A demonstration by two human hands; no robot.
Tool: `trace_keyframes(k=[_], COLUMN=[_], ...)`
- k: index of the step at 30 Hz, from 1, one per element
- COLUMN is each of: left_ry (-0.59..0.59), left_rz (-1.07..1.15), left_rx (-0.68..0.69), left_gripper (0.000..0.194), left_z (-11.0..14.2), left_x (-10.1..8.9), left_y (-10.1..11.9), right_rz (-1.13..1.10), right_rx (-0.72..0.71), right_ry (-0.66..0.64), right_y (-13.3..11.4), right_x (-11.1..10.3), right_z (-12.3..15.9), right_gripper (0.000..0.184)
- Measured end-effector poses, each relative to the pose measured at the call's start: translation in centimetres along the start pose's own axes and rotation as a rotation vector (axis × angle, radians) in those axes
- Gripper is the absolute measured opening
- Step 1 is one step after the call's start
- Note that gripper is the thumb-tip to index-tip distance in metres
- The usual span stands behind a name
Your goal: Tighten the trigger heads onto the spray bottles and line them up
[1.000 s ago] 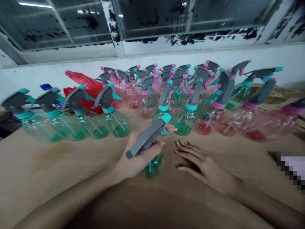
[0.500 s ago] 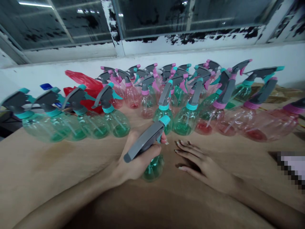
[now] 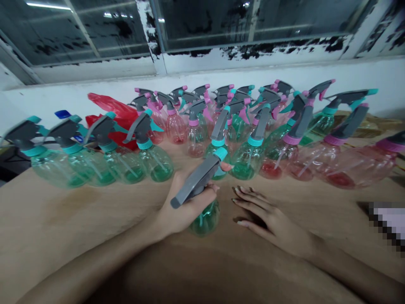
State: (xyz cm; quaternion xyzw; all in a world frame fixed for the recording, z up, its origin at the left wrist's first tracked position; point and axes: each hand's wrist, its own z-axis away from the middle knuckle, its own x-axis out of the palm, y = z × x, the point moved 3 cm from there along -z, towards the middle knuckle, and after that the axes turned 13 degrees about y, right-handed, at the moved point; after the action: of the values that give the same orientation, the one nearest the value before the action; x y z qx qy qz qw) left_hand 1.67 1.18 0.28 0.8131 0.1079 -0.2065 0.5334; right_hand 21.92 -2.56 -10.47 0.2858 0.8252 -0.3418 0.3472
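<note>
My left hand (image 3: 186, 207) is wrapped around the neck of a green spray bottle (image 3: 205, 218) in the middle of the table. Its grey spray head with a turquoise nozzle points away from me, tilted up to the right. One fingertip sticks out in front, near the turquoise trigger; the collar is hidden by the hand. My right hand (image 3: 268, 219) rests on the table to the right of the bottle, fingers stretched out, holding nothing. Just beyond the hands stand two green spray bottles (image 3: 243, 162) with turquoise collars.
A row of green spray bottles (image 3: 156, 166) stands at the left, red-tinted ones (image 3: 338, 169) at the right. Several more crowd behind, before a white wall (image 3: 104, 82) under windows. A red plastic bag (image 3: 117, 107) lies back left. A blurred-out object (image 3: 389, 217) is at the right edge.
My left hand and the spray bottle have shifted slightly away from me and to the right. A finger now reaches further forward by the trigger. My right hand has stayed in place.
</note>
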Motion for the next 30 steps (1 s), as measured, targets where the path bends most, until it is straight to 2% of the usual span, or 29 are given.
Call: trace_keyframes(k=[30], left_ry=[-0.038], left_rz=[0.058], left_rx=[-0.078], left_gripper=[0.031], left_z=[0.11], left_x=[0.25], left_y=[-0.10], right_rz=[0.055], right_rx=[-0.007], right_ry=[-0.056], right_y=[-0.10], right_x=[0.04], right_z=[-0.02], right_gripper=[0.046])
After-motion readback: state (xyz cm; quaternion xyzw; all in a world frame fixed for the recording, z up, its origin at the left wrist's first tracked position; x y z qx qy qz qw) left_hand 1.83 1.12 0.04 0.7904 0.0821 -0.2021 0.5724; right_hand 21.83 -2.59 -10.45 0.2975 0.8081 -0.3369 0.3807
